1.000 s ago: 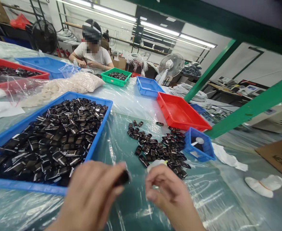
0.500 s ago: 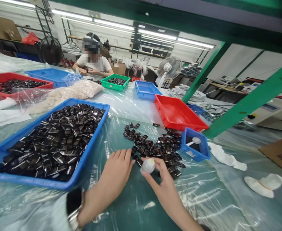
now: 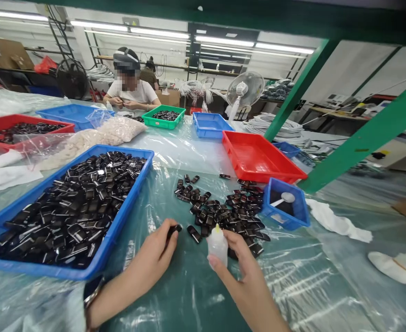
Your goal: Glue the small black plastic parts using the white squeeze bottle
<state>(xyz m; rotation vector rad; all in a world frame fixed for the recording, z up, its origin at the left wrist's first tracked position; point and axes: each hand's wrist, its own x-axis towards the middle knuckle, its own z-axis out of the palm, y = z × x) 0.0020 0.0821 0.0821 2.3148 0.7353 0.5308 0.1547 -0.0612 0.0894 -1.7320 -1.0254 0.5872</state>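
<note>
Between thumb and fingers, my left hand point(image 3: 156, 246) pinches a small black piece point(image 3: 174, 228) just above the table. My right hand point(image 3: 241, 263) is closed round a white translucent bottle point(image 3: 218, 246), whose yellowish tip points up. Beyond both hands lies a loose pile of black pieces point(image 3: 217, 212). One black piece point(image 3: 194, 234) rests between my hands, at the pile's near edge. At the left, a large blue tray point(image 3: 101, 267) is heaped with similar black pieces.
A small blue bin point(image 3: 286, 221) with a white scoop point(image 3: 287, 198) stands right of the pile, near a red tray point(image 3: 258, 157). Green posts point(image 3: 358, 147) rise at the right. Across the table sits a person point(image 3: 132, 90) near a green tray point(image 3: 164, 123).
My left hand has drawn back left from the pile and turned, now showing a black piece in its grip. The bottle has tipped more upright in my right hand.
</note>
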